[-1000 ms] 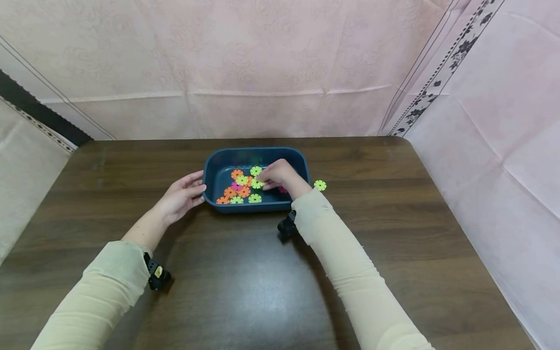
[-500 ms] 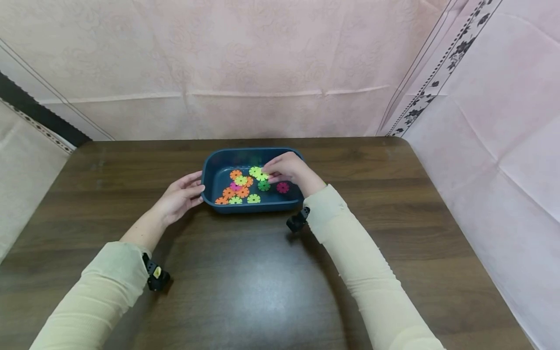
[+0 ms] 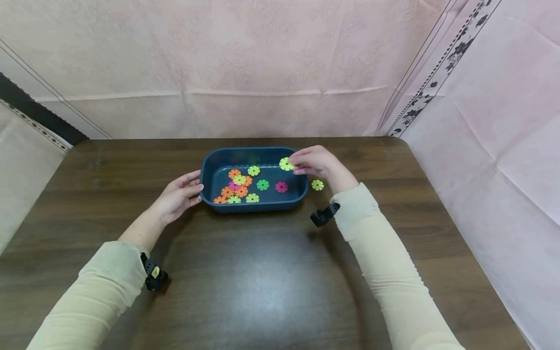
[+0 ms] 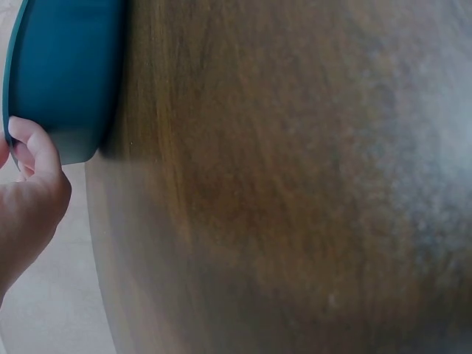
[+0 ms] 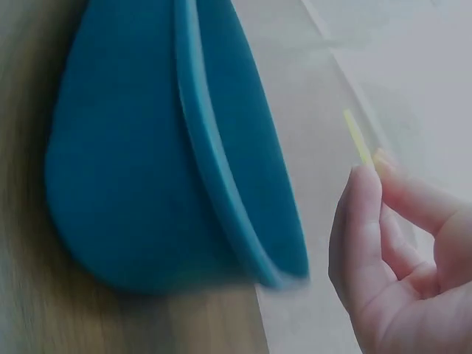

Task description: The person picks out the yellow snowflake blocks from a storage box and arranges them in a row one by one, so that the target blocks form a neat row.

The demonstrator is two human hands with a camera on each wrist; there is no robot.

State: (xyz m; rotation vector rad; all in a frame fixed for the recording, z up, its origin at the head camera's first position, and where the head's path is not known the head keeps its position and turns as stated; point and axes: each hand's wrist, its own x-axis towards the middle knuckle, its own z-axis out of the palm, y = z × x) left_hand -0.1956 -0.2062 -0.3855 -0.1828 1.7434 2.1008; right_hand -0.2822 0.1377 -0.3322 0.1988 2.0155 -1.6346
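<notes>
A blue rectangular tub [image 3: 255,207] stands on the table. My left hand [image 3: 178,197] holds its left end, with a fingertip at the rim [image 4: 9,88] in the left wrist view. My right hand [image 3: 316,162] pinches a yellow-green notched plastic disc [image 3: 286,164] between thumb and fingers, over the tub's right end. Edge-on, that disc [image 5: 357,136] shows above the rim in the right wrist view. Inside the tub, orange [image 3: 227,192] and yellow-green discs lie bunched toward the left with a pink one. A green disc [image 3: 263,184] and a magenta disc [image 3: 282,187] lie apart from them.
One yellow-green disc [image 3: 317,184] lies on the brown wooden table [image 3: 262,272], just right of the tub and below my right hand. Pale patterned cloth [image 3: 280,73] hangs behind the table's far edge and along its sides.
My right hand has come up from among the discs and moved right, carrying a yellow-green disc. The green and magenta discs have come into full view. My left hand stays at the tub.
</notes>
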